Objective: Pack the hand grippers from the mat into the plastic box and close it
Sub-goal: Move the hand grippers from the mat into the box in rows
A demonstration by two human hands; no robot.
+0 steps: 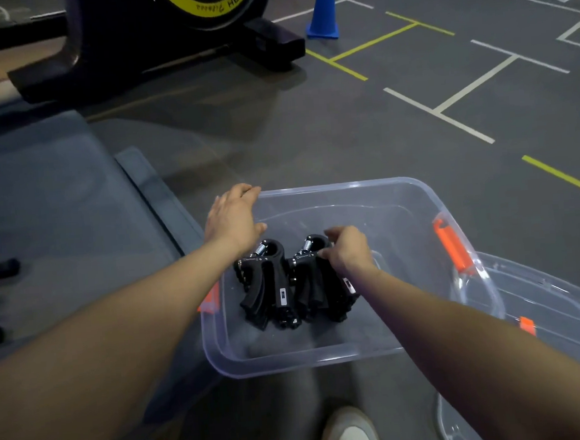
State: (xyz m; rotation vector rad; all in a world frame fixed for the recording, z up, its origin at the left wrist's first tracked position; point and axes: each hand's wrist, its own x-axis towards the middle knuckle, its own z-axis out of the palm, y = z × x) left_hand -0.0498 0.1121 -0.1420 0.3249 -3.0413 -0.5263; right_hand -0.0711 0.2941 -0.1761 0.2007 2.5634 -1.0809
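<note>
right hand [347, 250]: pinches hand grippers [294, 283]; set flat, release.
left hand [235, 218]: fingers relaxed, steadies plastic box [400, 191].

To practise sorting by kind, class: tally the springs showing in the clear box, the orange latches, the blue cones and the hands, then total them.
Springs on the hand grippers: 2
Orange latches: 3
Blue cones: 1
Hands, left hand and right hand: 2
Total: 8

A black exercise machine [152, 33] with a yellow-ringed wheel stands well beyond the fingers. A blue plastic cone [322, 9] stands right of it, on grey floor [409, 74] marked with white and yellow lines. A grey shoe [351, 433] shows nearest.
</note>
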